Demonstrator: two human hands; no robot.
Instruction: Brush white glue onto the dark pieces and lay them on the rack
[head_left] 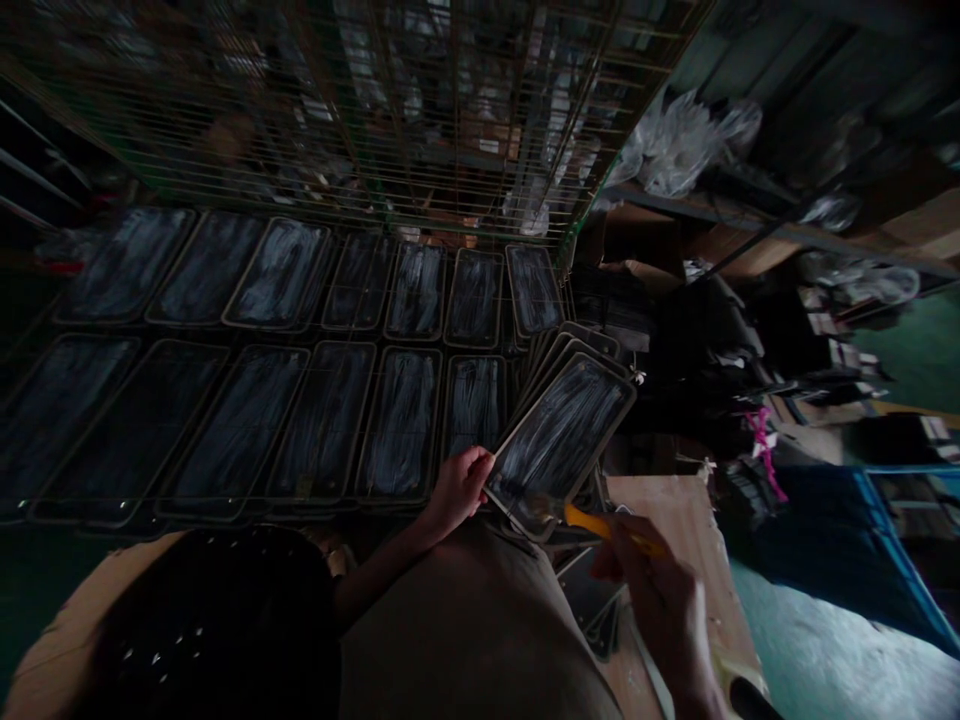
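My left hand (456, 492) pinches the left edge of a dark rectangular panel (568, 425) with rounded corners and a pale rim. Whitish streaks cover much of the panel's face. It lies tilted on top of a stack of similar panels (574, 338). My right hand (664, 590) is closed around the yellow handle of a brush (589, 520). The brush's bristles rest on or just over the panel's lower end; the dim light hides whether they touch. To the left, two rows of streaked panels (400, 420) lie on a wire rack.
A tall wire mesh cage (360, 120) stands behind the rows. At the right are a shelf with clear plastic bags (675, 140), dark stacked goods (720, 330) and a blue cover (832, 550). A wooden board (675, 500) lies beside my right hand, with more panels (592, 590) near it.
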